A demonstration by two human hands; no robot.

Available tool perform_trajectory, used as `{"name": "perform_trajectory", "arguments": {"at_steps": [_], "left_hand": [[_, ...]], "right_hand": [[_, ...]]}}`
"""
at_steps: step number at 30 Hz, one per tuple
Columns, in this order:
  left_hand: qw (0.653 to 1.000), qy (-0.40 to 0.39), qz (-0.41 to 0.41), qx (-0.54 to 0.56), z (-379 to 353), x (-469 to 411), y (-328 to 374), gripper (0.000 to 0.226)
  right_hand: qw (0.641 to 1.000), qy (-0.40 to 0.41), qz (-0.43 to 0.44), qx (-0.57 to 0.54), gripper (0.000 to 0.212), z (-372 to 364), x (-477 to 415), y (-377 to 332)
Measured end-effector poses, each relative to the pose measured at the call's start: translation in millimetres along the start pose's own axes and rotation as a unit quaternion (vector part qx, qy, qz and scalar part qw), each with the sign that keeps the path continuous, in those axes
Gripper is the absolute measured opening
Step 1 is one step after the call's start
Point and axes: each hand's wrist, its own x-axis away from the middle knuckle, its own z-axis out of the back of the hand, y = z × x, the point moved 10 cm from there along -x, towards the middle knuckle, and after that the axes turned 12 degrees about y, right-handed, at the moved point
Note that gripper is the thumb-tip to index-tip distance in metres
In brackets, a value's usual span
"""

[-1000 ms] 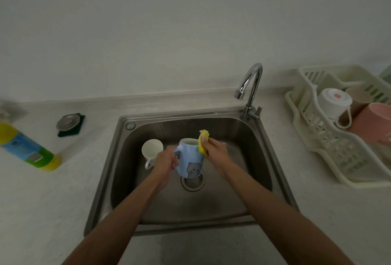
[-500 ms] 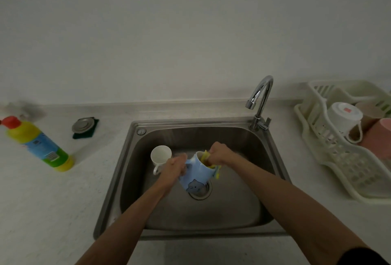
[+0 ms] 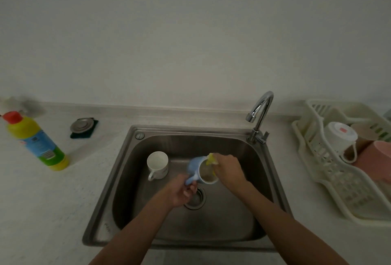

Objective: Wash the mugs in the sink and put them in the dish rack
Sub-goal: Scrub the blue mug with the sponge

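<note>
Over the steel sink (image 3: 148, 137) my left hand (image 3: 182, 191) grips the handle of a light blue mug (image 3: 195, 166), tipped so its mouth faces me. My right hand (image 3: 227, 168) holds a yellow sponge (image 3: 211, 159) against the mug's rim. A white mug (image 3: 157, 165) stands upright on the sink floor to the left. The cream dish rack (image 3: 330, 182) on the right counter holds an upturned white mug (image 3: 339, 137), a pink mug (image 3: 376, 159) and a brownish one (image 3: 364, 135).
A chrome faucet (image 3: 259, 114) rises at the sink's back right corner. A yellow detergent bottle (image 3: 36, 139) stands on the left counter. A metal sink strainer lid (image 3: 82, 125) lies on a dark scouring pad behind it. The drain (image 3: 196, 199) is under my left hand.
The blue mug has been tipped from upright so its mouth now faces me. My left hand shifted to the handle. The sponge moved from inside the mug to its rim.
</note>
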Motion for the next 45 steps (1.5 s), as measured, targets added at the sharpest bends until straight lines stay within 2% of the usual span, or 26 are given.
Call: {"name": "perform_trajectory", "arguments": {"at_steps": [3, 5, 8, 11, 15, 18, 20, 23, 25, 28, 31, 33, 35, 37, 42, 45], "left_hand": [[0.992, 0.0, -0.087, -0.094, 2.2, 4.8, 14.6, 0.024], [0.975, -0.008, -0.151, -0.163, -1.6, 10.9, 23.7, 0.024], [0.945, -0.004, -0.224, -0.237, -6.5, 20.7, 37.8, 0.026], [0.908, 0.033, -0.285, -0.305, -3.7, 32.3, 53.2, 0.032], [0.862, 0.028, -0.344, -0.371, -20.0, 52.1, 54.1, 0.033], [0.852, 0.04, -0.349, -0.387, -20.4, 54.8, 53.3, 0.019], [0.847, 0.047, -0.351, -0.397, -15.6, 54.2, 56.2, 0.021], [0.837, 0.054, -0.353, -0.414, -8.2, 55.9, 58.8, 0.021], [0.83, 0.05, -0.345, -0.435, -7.9, 55.5, 56.1, 0.019], [0.833, 0.053, -0.34, -0.434, -9.2, 58.7, 60.1, 0.019], [0.827, 0.07, -0.362, -0.424, -5.3, 63.5, 70.0, 0.026], [0.823, 0.061, -0.363, -0.433, -4.4, 59.8, 71.0, 0.023], [0.829, 0.058, -0.347, -0.435, -5.5, 56.4, 72.6, 0.015], [0.838, 0.054, -0.34, -0.422, -11.2, 57.0, 77.7, 0.017], [0.831, 0.05, -0.331, -0.445, -6.2, 44.6, 77.9, 0.028], [0.832, 0.053, -0.3, -0.463, -0.8, 34.3, 71.1, 0.022]], "right_hand": [[0.974, 0.002, -0.071, -0.213, 0.019, 3.3, 17.6, 13.5], [0.963, -0.002, -0.07, -0.26, 0.028, 1.6, 26.8, 10.8], [0.963, -0.004, -0.045, -0.267, 0.054, 4.2, 30.7, 0.9], [0.979, -0.027, 0.044, -0.199, 0.064, 4.4, 30.5, -15.0], [0.964, -0.03, 0.241, -0.113, 0.062, 2.8, 32.6, -59.0], [0.957, -0.043, 0.281, -0.064, 0.057, -0.5, 26.7, -69.7], [0.951, -0.028, 0.306, -0.042, 0.055, 1.0, 31.6, -65.7], [0.928, -0.064, 0.367, -0.014, 0.061, -12.3, 54.5, -67.7], [0.932, -0.048, 0.359, -0.004, 0.061, -7.1, 42.7, -78.1], [0.953, -0.018, 0.303, 0.007, 0.058, 0.5, 15.1, -77.6], [0.928, -0.07, 0.367, 0.008, 0.059, -12.1, 37.0, -84.4], [0.917, -0.084, 0.389, 0.024, 0.062, -15.2, 41.1, -88.2], [0.944, -0.061, 0.325, 0.021, 0.064, -13.5, 12.3, -81.7], [0.963, -0.056, 0.265, 0.008, 0.064, -13.3, -7.6, -78.8], [0.93, -0.002, 0.366, 0.025, 0.048, -21.7, 20.8, -88.9], [0.913, 0.03, 0.405, 0.037, 0.047, -17.3, 18.9, -87.0]]}}
